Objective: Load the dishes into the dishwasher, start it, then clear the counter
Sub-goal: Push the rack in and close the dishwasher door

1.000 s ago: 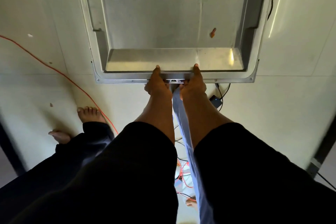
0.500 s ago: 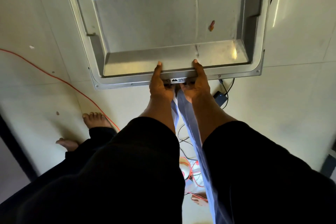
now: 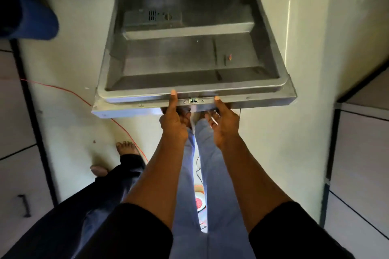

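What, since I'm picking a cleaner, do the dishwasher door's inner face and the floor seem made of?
The dishwasher door, inner face: probably stainless steel, brushed; grey, dull streaky sheen, pressed steps. The floor: likely glazed tile or polished stone, pale cream; it mirrors a bright streak of light.
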